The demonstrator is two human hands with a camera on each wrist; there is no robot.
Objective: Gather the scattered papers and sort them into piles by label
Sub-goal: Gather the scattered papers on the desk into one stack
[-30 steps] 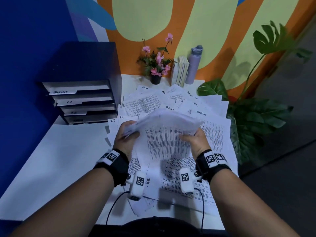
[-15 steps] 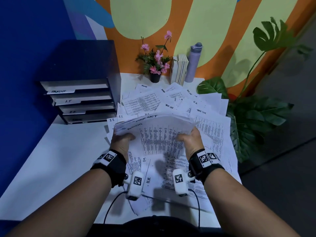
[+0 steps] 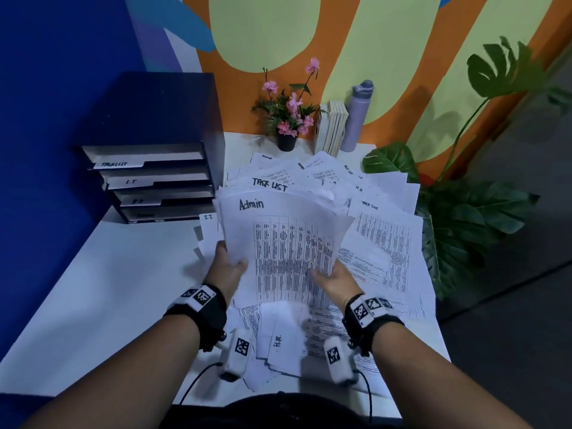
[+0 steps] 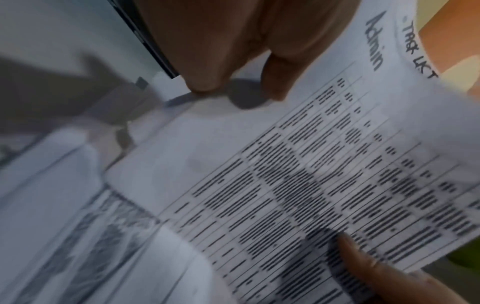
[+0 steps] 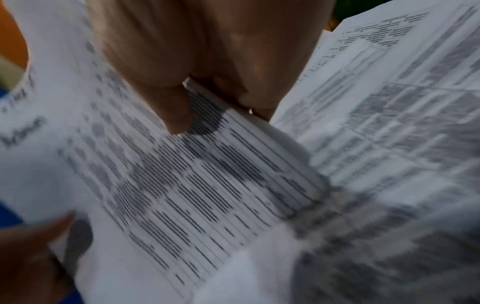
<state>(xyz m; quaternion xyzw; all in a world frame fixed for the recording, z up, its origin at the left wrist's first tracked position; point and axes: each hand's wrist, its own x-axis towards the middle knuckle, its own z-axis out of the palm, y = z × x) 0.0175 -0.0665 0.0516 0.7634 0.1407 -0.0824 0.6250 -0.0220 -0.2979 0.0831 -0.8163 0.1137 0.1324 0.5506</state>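
I hold a stack of printed sheets (image 3: 284, 239) upright above the desk, its top sheet hand-labelled "Admin" and one behind it "TASK LIST". My left hand (image 3: 227, 269) grips the stack's lower left edge, thumb on the front. My right hand (image 3: 332, 278) pinches the lower right edge (image 5: 233, 115), thumb on the printed table. In the left wrist view the left thumb and fingers (image 4: 205, 78) close on the stack (image 4: 311, 185). More labelled papers (image 3: 383, 236) lie fanned over the white desk (image 3: 102, 289), among them "H.R." (image 3: 278, 342), "I.T." (image 3: 209, 224) and "Admin" sheets.
A dark tray organiser (image 3: 154, 168) with labelled slots stands at the back left. A pink potted flower (image 3: 288, 119), upright books (image 3: 332, 125) and a grey bottle (image 3: 356, 116) line the back wall. A large leafy plant (image 3: 464, 218) crowds the desk's right edge.
The stack, held flatter and lower before, has been tipped up towards me so the "Admin" top sheet faces the camera. Both hands kept their hold.
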